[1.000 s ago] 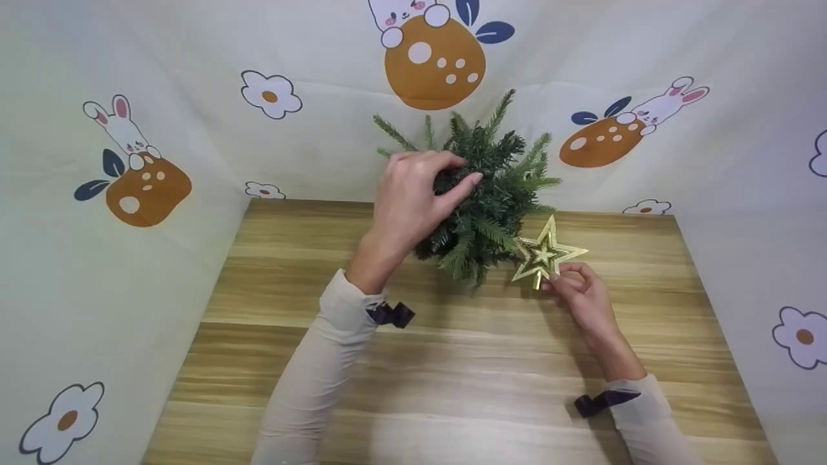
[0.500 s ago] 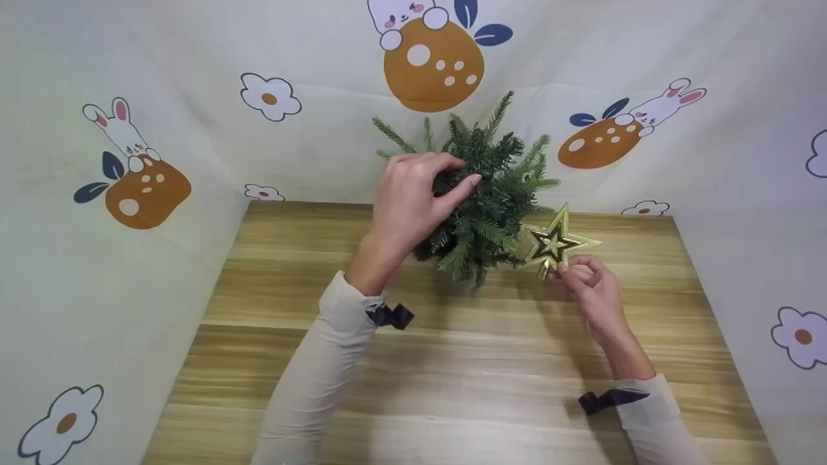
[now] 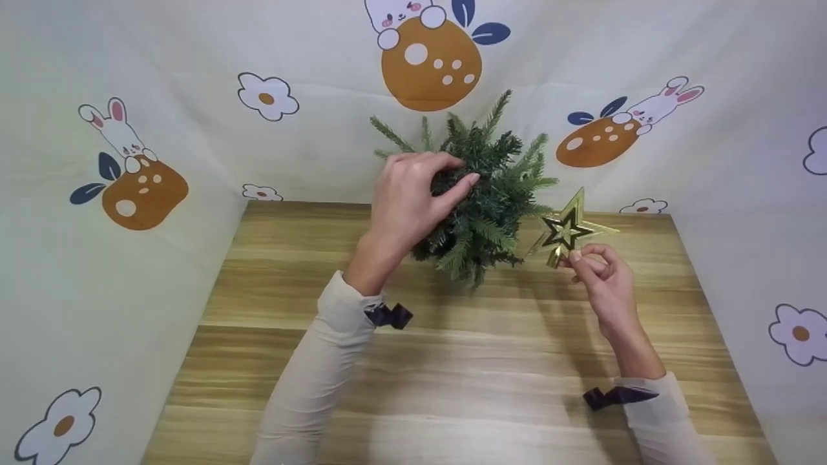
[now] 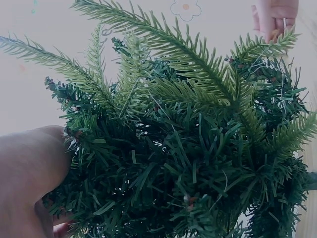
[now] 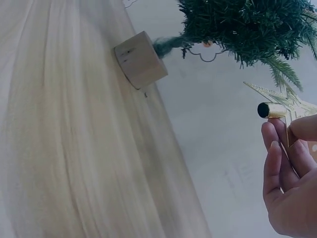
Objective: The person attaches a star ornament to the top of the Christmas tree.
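Observation:
A small artificial Christmas tree (image 3: pixel 494 206) stands at the back of the table. My left hand (image 3: pixel 413 197) holds it near the top, thumb and fingers curled into the dark green branches, which hide the fingertips in the left wrist view. To the right of the tree, my right hand (image 3: pixel 610 284) pinches a gold star tree topper (image 3: pixel 568 227) by a lower point, between thumb and fingers. The star is off the table and apart from the trunk. In the right wrist view, its short hollow socket (image 5: pixel 273 110) shows a dark round opening.
The tree's round wooden base (image 5: pixel 142 59) rests on the wood-grain table (image 3: pixel 452 381). Pale cloth walls (image 3: pixel 323 148) printed with rabbits, oranges and flowers enclose the back and both sides. A dark strap (image 3: pixel 391 316) is around the left cuff.
My right hand has moved right and away toward the back with the star, which has turned slightly and drawn away from the branches. My left hand has stayed on the tree.

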Tool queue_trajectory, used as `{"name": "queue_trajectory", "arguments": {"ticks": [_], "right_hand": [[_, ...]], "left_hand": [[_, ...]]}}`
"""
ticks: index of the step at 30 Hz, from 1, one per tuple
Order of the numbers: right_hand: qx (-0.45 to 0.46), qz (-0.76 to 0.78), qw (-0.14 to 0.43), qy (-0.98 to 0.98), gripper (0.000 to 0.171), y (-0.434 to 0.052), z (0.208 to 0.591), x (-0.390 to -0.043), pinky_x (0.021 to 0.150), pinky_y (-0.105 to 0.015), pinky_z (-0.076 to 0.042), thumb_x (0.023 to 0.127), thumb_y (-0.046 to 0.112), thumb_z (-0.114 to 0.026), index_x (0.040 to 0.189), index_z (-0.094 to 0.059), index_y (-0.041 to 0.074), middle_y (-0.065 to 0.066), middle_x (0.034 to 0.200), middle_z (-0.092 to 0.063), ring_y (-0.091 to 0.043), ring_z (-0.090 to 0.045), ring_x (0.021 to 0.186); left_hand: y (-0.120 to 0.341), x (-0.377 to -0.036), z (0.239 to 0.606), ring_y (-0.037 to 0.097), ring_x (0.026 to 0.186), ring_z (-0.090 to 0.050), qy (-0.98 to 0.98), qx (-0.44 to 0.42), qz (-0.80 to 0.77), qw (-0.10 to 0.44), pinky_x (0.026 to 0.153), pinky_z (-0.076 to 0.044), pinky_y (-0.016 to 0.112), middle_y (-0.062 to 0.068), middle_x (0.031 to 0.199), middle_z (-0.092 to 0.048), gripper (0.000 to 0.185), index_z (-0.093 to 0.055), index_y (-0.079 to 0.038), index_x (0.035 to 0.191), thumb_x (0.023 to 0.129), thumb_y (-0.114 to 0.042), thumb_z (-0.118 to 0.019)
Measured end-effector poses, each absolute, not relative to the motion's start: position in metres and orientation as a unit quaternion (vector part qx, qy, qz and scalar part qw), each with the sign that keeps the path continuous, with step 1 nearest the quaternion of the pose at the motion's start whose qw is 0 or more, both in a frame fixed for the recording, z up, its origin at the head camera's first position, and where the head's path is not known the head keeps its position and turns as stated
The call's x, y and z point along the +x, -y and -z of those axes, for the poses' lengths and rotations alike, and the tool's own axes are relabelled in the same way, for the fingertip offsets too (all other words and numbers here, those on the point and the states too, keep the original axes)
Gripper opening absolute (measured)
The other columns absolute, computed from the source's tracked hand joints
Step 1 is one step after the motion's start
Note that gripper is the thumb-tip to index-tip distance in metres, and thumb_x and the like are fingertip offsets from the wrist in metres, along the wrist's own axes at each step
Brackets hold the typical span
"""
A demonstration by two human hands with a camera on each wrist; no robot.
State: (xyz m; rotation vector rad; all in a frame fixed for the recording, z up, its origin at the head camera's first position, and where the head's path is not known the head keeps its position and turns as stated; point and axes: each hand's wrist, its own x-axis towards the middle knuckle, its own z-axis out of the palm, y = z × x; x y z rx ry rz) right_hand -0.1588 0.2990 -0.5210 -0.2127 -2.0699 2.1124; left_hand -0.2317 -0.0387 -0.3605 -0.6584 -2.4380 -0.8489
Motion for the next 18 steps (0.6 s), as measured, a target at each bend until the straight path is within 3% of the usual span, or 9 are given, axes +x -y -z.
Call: {"name": "queue_trajectory", "arguments": {"ticks": [7,18], "right_hand": [[-0.066,-0.73,0.112,0.671,0.018,-0.299,0.51,-0.16,0.073,-0.025,-0.061,0.104,0.007,-0.072,0.114,-0.058,0.0,0.0,0.094,-0.086,-0.012,-0.081,0.087],[-0.054,-0.742,0.134,0.655,0.019,-0.3,0.491,-0.157,0.073,-0.027,-0.062,0.103,0.007,-0.072,0.114,-0.058,0.001,-0.003,0.095,-0.086,-0.016,-0.082,0.089]], "left_hand": [[0.041,-0.232,0.361,0.018,0.107,-0.079,0.888,-0.24,0.31,0.241,0.11,-0.052,0.043,-0.002,0.113,-0.084,0.037,-0.084,-0.017,0.115,0.104,-0.05,-0.071],[0.039,-0.232,0.362,0.017,0.108,-0.079,0.889,-0.239,0.303,0.247,0.11,-0.052,0.044,-0.003,0.113,-0.084,0.038,-0.084,-0.018,0.115,0.105,-0.051,-0.069]]}}
